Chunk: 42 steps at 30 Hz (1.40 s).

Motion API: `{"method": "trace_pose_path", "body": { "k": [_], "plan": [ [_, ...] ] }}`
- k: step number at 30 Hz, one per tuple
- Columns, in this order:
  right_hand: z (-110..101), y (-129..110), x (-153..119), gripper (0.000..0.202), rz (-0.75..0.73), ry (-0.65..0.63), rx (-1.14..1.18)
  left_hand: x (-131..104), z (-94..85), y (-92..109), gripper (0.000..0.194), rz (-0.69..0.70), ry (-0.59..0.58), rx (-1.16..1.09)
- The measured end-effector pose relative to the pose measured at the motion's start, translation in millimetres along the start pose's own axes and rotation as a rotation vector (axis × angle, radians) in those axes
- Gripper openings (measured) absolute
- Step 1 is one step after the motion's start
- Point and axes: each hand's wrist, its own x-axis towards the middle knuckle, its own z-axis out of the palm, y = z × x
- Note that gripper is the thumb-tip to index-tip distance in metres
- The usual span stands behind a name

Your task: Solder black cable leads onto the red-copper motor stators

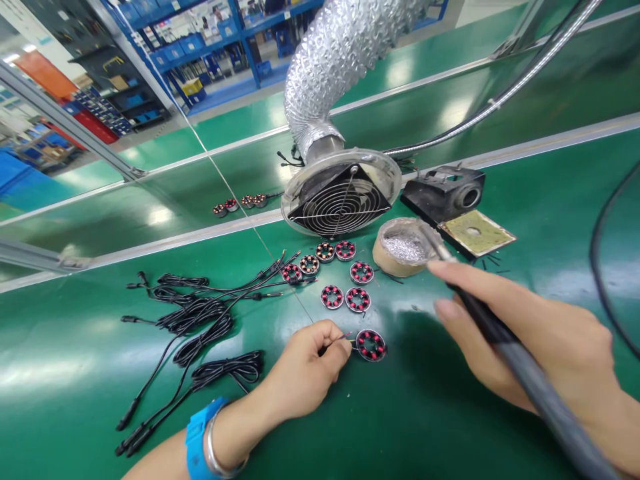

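Observation:
My left hand (307, 370) is closed in a pinch on the end of a black cable, whose thin coloured wires (347, 335) stick out by a ring-shaped motor stator (361, 347) with red windings. Whether those wires touch the stator is too small to tell. In my right hand (545, 333) is a soldering iron (483, 317), gripped by its dark handle and slightly blurred. Its tip reaches over the right rim of a round tan pot (395, 268), which holds shiny silvery metal shavings. Several more stators (332, 288) lie beyond my left hand.
Bundled black cables (205, 310) cover the left of the green table. A fume extractor fan (345, 200) on a silver duct (330, 73) stands behind the stators. At the back right are an iron stand (445, 190) and a yellowish sponge (475, 232). A black cord (595, 247) hangs at right.

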Motion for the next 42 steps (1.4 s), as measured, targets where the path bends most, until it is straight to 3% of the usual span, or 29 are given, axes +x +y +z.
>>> {"method": "trace_pose_path", "body": {
  "k": [4,8,12,16,19,25,32,37,40,42],
  "plan": [
    [7.3,12.1,0.9,0.028,-0.012,-0.21,-0.074,0.4,0.9,0.3,0.035,0.0,0.006,0.005],
    [15.8,-1.1,-0.9,0.011,-0.042,-0.177,0.268,0.3,0.6,-0.2,0.033,0.026,0.016,0.011],
    [32.2,-22.8,-6.3,0.007,-0.1,-0.298,0.482,0.7,-3.8,0.6,0.033,0.008,0.01,-0.037],
    [46.0,-29.1,-11.0,0.015,-0.104,-0.262,0.507,1.7,-10.9,3.1,0.034,-0.078,0.016,-0.08],
    [48.9,-27.6,-11.6,0.016,-0.098,-0.249,0.53,1.8,-13.8,4.0,0.026,-0.077,0.023,0.038],
    [49.4,-25.9,-14.2,0.015,-0.111,-0.242,0.587,-0.7,-10.4,2.7,0.019,0.152,0.076,0.166],
    [52.8,-27.8,-12.4,0.019,-0.123,-0.202,0.594,1.4,-9.0,-2.3,0.024,0.235,0.112,0.253],
    [56.3,-35.0,-12.4,0.02,-0.129,-0.163,0.53,-9.8,0.5,-1.8,0.021,0.334,0.215,0.444],
    [58.4,-38.3,-17.7,0.019,-0.116,-0.117,0.483,-25.2,9.0,1.4,0.013,0.355,0.161,0.473],
    [58.0,-39.2,-20.6,0.02,-0.134,-0.091,0.466,-31.5,9.0,4.7,0.021,0.341,0.061,0.418]
  ]
}}
